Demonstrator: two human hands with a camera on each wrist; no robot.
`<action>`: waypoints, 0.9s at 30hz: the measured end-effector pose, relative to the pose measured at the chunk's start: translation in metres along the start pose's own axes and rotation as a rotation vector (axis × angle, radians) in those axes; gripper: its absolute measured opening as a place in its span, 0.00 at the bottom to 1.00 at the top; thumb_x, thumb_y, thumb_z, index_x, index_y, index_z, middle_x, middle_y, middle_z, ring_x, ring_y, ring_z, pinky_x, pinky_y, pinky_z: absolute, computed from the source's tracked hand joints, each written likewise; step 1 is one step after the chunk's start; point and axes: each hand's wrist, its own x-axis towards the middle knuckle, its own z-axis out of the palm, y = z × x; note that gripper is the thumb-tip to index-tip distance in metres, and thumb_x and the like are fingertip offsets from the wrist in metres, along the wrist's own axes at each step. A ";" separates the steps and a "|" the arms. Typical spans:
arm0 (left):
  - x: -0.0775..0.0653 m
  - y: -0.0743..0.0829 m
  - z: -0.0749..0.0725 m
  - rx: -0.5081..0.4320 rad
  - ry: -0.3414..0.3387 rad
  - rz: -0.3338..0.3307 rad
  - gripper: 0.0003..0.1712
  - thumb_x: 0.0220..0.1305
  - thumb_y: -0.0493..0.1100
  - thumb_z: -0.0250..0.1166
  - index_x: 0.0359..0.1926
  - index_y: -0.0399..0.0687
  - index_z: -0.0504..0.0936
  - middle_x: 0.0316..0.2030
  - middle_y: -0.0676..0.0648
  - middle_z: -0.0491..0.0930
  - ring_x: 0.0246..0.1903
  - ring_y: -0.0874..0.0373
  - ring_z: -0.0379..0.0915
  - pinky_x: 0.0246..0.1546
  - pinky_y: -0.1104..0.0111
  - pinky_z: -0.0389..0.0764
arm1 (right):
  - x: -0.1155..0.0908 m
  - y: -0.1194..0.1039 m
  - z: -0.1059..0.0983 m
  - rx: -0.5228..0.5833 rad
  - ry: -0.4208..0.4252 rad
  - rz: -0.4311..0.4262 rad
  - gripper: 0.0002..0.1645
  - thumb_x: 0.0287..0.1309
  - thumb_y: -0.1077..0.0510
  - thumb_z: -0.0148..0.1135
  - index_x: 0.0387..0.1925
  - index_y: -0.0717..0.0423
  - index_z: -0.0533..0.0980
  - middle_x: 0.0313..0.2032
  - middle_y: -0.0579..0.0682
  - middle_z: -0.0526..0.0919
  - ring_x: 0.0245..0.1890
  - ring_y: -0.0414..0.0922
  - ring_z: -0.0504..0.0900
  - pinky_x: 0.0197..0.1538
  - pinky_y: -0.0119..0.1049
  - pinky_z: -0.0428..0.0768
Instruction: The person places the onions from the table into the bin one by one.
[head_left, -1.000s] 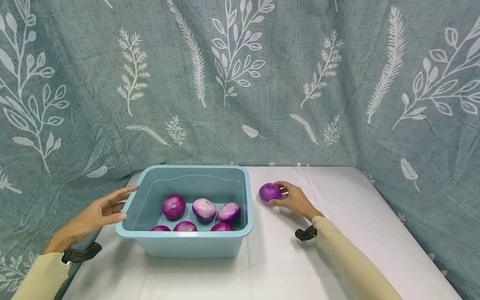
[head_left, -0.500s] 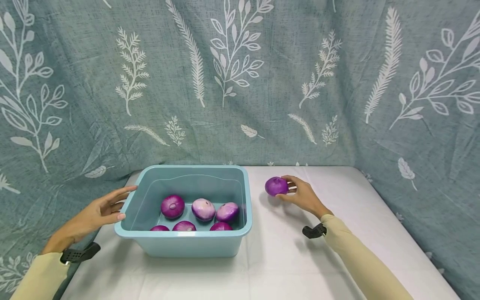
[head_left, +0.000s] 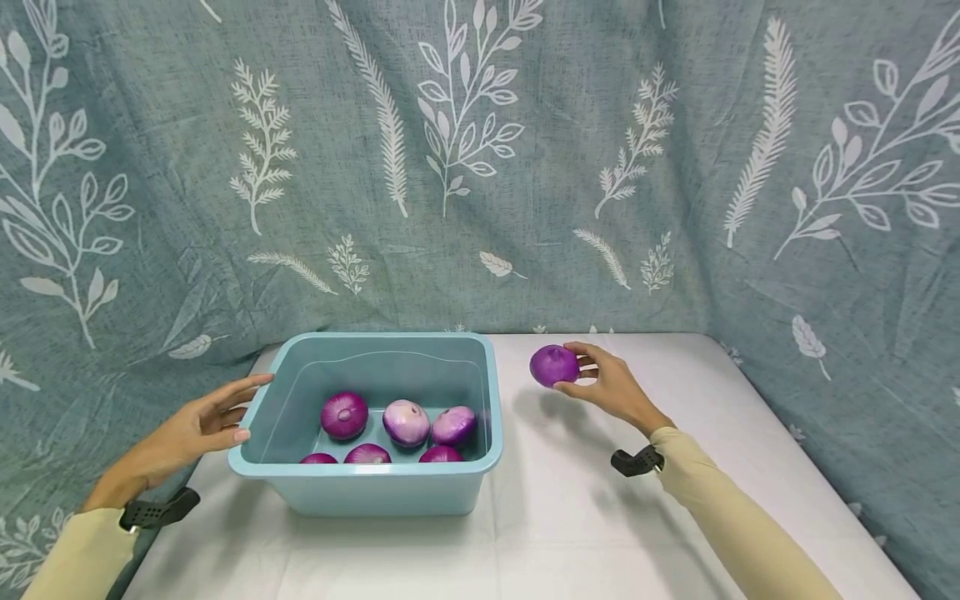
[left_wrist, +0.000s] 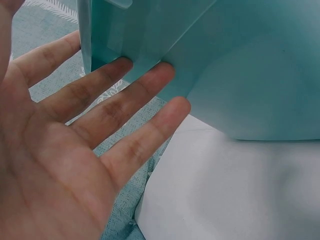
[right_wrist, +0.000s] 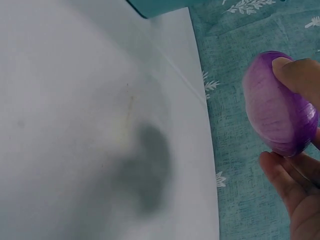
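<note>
A purple onion (head_left: 554,366) is pinched between the thumb and fingers of my right hand (head_left: 617,387), raised above the white table to the right of the tub. The right wrist view shows the onion (right_wrist: 277,107) with the thumb on one side and fingertips on the other. My left hand (head_left: 187,429) touches the left side of the light blue plastic tub (head_left: 375,492). Its fingers (left_wrist: 112,112) lie fairly straight and spread against the tub's outer wall (left_wrist: 250,75). Inside the tub lie several onions, among them a dark purple onion (head_left: 344,416) and a paler onion (head_left: 406,422).
The tub stands on a table (head_left: 570,533) covered with a white cloth. Behind and beside the table hangs a blue-green leaf-patterned curtain (head_left: 525,217). Black wrist straps (head_left: 159,508) sit on both arms.
My right hand has lifted the onion off the table and moved it slightly to the right and upward. My left hand stays on the tub, and the onions inside have not moved.
</note>
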 end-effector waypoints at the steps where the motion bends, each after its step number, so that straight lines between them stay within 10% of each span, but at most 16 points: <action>1: 0.000 0.000 0.000 -0.001 0.000 0.001 0.41 0.78 0.32 0.55 0.83 0.52 0.48 0.79 0.47 0.52 0.66 0.70 0.66 0.57 0.69 0.79 | 0.000 -0.002 -0.001 -0.002 0.002 -0.005 0.47 0.51 0.42 0.81 0.69 0.53 0.73 0.59 0.55 0.80 0.53 0.54 0.84 0.55 0.48 0.84; 27: 0.001 0.001 0.001 -0.002 0.000 0.004 0.41 0.78 0.32 0.55 0.83 0.50 0.47 0.80 0.45 0.50 0.66 0.70 0.66 0.58 0.70 0.78 | 0.005 -0.061 -0.004 0.068 0.025 -0.164 0.44 0.52 0.56 0.82 0.69 0.54 0.73 0.62 0.54 0.77 0.55 0.54 0.81 0.57 0.47 0.83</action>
